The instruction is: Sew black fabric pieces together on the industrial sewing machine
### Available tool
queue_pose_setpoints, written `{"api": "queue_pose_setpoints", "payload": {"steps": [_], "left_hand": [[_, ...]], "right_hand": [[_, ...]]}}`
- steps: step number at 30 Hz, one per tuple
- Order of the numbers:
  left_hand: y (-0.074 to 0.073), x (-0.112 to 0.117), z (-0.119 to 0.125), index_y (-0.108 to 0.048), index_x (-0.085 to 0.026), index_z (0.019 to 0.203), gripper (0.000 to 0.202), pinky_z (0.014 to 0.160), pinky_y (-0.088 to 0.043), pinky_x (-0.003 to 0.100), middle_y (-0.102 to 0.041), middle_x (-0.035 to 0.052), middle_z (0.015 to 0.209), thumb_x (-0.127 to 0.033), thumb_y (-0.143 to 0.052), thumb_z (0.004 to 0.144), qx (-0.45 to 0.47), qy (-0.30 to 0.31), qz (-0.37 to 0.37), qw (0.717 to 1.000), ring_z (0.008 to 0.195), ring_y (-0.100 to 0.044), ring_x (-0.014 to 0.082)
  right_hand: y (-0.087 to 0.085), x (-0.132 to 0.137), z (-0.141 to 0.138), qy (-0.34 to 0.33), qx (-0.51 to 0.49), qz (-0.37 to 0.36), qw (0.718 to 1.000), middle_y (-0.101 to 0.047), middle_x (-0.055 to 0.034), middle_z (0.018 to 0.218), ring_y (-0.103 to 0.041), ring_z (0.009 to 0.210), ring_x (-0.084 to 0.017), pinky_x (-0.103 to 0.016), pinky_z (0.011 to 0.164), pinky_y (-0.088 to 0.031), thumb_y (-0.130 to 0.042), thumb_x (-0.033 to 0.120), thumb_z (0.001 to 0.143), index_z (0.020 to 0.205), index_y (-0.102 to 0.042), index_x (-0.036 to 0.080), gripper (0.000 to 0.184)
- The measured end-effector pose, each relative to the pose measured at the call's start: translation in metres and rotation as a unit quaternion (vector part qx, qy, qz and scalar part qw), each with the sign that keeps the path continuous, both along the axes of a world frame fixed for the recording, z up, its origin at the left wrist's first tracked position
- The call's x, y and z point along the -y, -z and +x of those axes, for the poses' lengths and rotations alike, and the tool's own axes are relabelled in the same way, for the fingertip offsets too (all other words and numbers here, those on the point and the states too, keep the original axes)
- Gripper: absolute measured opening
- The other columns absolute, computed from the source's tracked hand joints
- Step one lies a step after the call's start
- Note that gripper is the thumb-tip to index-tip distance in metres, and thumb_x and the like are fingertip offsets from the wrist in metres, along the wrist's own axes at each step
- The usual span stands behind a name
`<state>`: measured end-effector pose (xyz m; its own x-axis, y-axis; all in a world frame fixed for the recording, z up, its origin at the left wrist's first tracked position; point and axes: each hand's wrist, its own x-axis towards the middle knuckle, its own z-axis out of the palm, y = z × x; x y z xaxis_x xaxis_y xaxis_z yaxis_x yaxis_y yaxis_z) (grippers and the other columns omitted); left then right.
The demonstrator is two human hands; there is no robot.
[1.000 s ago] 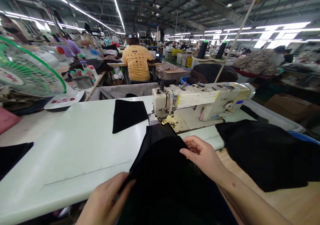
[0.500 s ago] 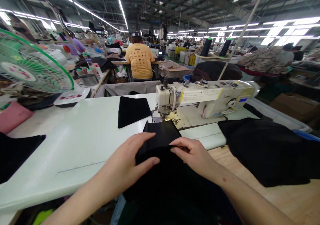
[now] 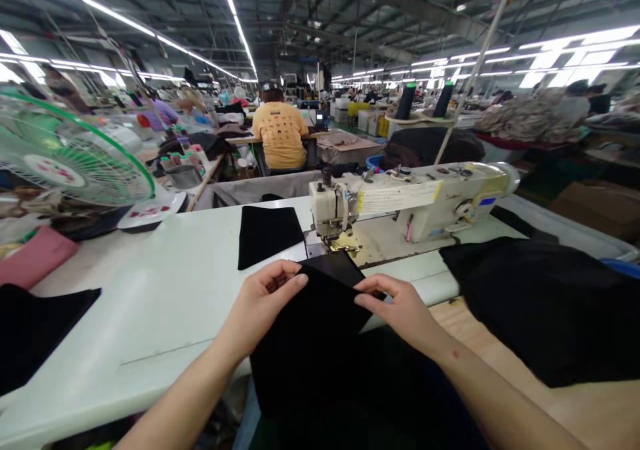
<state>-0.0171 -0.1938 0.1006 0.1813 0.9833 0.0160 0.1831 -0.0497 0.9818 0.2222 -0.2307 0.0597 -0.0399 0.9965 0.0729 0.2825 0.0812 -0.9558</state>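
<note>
A piece of black fabric [image 3: 315,330] hangs over the front edge of the sewing table, its far end reaching close to the presser foot of a sewing machine [image 3: 333,213]. My left hand [image 3: 265,303] pinches the fabric's upper left edge between thumb and fingers. On the other side, my right hand [image 3: 395,303] grips its right edge, thumb below the index finger. Between the hands the top layer makes a straight slanting edge over a smoother black layer [image 3: 340,263]. Just left of the needle area lies a separate black fabric panel [image 3: 267,235].
More black fabric [image 3: 545,310] lies to the right and another black piece [image 3: 40,330] at the far left. A green-rimmed fan [image 3: 75,157] stands at the back left. Ahead, a person in a yellow shirt [image 3: 280,133] sits facing away. Thread cones [image 3: 406,102] stand behind the machine.
My left hand has closed from a spread pose onto the fabric's left edge. The top layer now lies flatter and further forward, and my right hand has shifted slightly right. The view tilted up slightly.
</note>
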Motion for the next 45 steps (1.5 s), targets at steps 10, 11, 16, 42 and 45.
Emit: {"api": "queue_pose_setpoints", "payload": {"steps": [10,11,16,42,45], "left_hand": [[-0.007,-0.001,0.001,-0.064,-0.018,0.071,0.015,0.086,-0.048,0.027,-0.073,0.0072,0.104,-0.025,-0.074,0.080,0.082,0.072,0.084,0.990,0.099,-0.065,0.0185],[-0.007,-0.001,0.001,-0.063,-0.018,0.070,0.016,0.090,-0.048,0.027,-0.074,0.0079,0.109,-0.023,-0.074,0.081,0.093,0.088,0.090,0.988,0.104,-0.065,0.0191],[-0.002,-0.002,-0.002,-0.062,-0.018,0.073,0.014,0.089,-0.049,0.025,-0.074,0.0072,0.109,-0.018,-0.071,0.084,0.122,0.138,0.106,0.977,0.102,-0.067,0.0165],[0.007,-0.006,0.006,-0.063,-0.018,0.074,0.013,0.081,-0.050,0.024,-0.074,0.0037,0.087,-0.020,-0.075,0.079,0.105,0.000,0.113,0.988,0.086,-0.067,0.0141],[0.005,-0.005,0.008,-0.061,-0.018,0.076,0.016,0.082,-0.052,0.025,-0.075,0.0030,0.086,-0.020,-0.077,0.076,0.110,-0.038,0.103,0.988,0.086,-0.069,0.0145]], "right_hand": [[0.005,-0.001,0.009,-0.035,0.029,-0.019,0.999,-0.072,0.0007,0.081,-0.065,0.081,-0.018,-0.027,0.076,-0.049,-0.068,0.041,0.082,0.085,-0.074,0.022,0.020],[0.004,-0.001,0.009,-0.038,0.026,-0.024,0.999,-0.072,0.0005,0.081,-0.065,0.081,-0.018,-0.028,0.076,-0.048,-0.068,0.042,0.082,0.085,-0.074,0.022,0.021],[0.005,-0.002,0.006,-0.062,0.010,-0.042,0.997,-0.073,0.0002,0.081,-0.065,0.081,-0.019,-0.030,0.078,-0.048,-0.068,0.043,0.082,0.084,-0.074,0.021,0.022],[0.005,0.000,0.005,-0.054,0.012,-0.006,0.998,-0.074,0.0004,0.079,-0.066,0.079,-0.018,-0.028,0.075,-0.051,-0.068,0.038,0.083,0.082,-0.074,0.021,0.019],[0.005,0.001,0.005,-0.037,0.024,0.007,0.999,-0.074,-0.0003,0.080,-0.067,0.078,-0.019,-0.029,0.073,-0.052,-0.068,0.038,0.084,0.083,-0.075,0.022,0.018]]}}
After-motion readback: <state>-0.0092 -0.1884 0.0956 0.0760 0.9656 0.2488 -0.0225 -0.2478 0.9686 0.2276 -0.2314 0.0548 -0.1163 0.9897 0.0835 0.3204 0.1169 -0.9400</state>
